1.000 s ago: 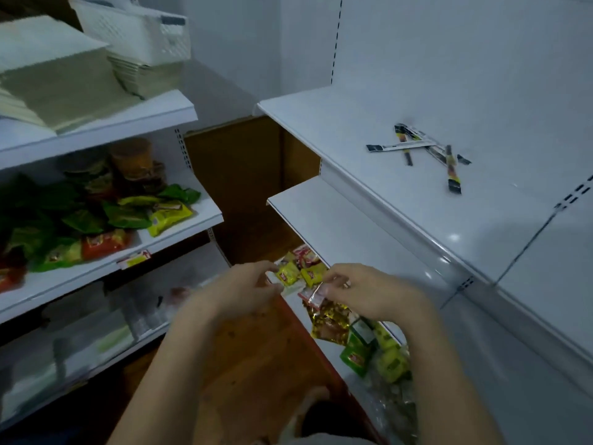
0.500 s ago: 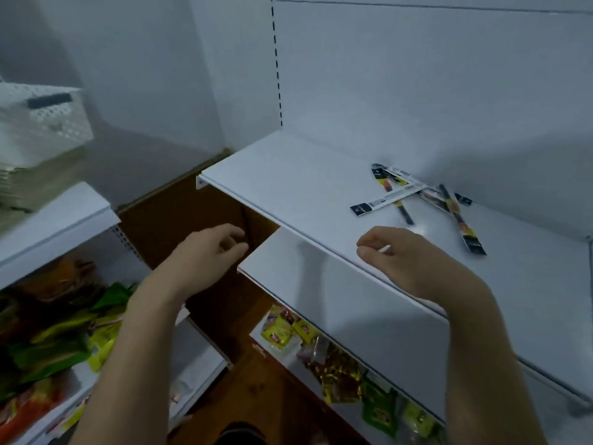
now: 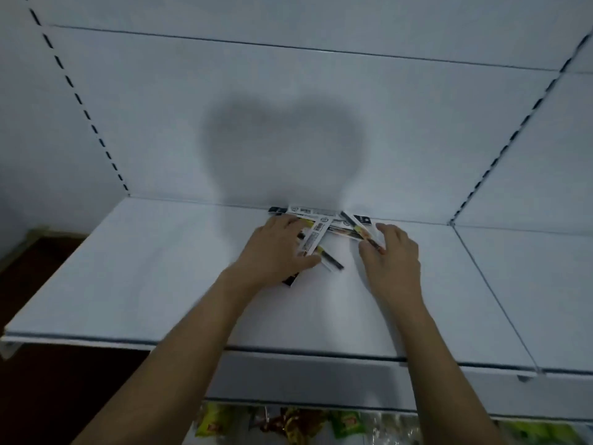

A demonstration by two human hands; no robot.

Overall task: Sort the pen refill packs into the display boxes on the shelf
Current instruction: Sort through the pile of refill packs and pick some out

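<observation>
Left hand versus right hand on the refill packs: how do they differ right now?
The left hand lies on top of the pen refill packs, covering the pile's left part, thumb beside a long pack; the right hand sits at the pile's right edge, only its fingertips touching. The left hand hides several packs; the right hides almost none. Both lie palm down with straight fingers on the white shelf, lifting nothing.
</observation>
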